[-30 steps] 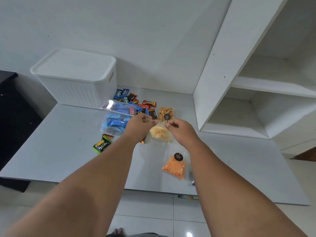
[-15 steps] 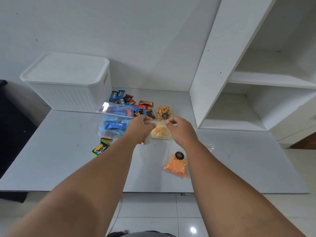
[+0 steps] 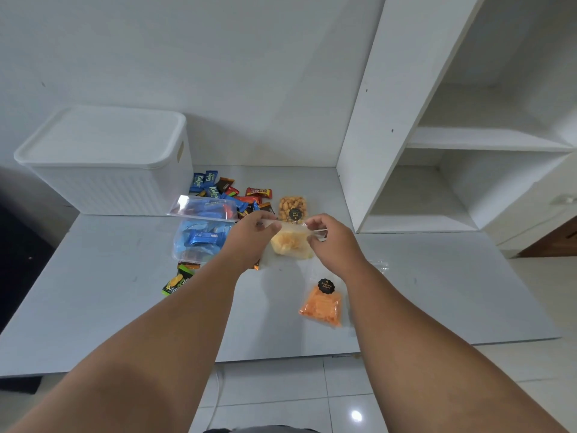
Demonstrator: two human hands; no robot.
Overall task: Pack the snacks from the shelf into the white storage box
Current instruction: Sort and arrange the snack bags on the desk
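surface: grey-white tabletop (image 3: 93,292) against white wall
box: lidded white ribbed plastic storage box (image 3: 103,157) stood back left
hands: left hand (image 3: 249,242) and right hand (image 3: 331,242) each pinched top edge of clear plastic bag of yellow snacks (image 3: 290,243), held mid-table
nearby: orange chip packet (image 3: 321,304) lay flat near right forearm

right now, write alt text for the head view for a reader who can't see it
The left hand and right hand pinch the top edge of a clear bag of yellow snacks at a white table. Wrapped candies lie beyond it beside a lidded white storage box, an orange snack bag lies nearer, and a white shelf stands at right.
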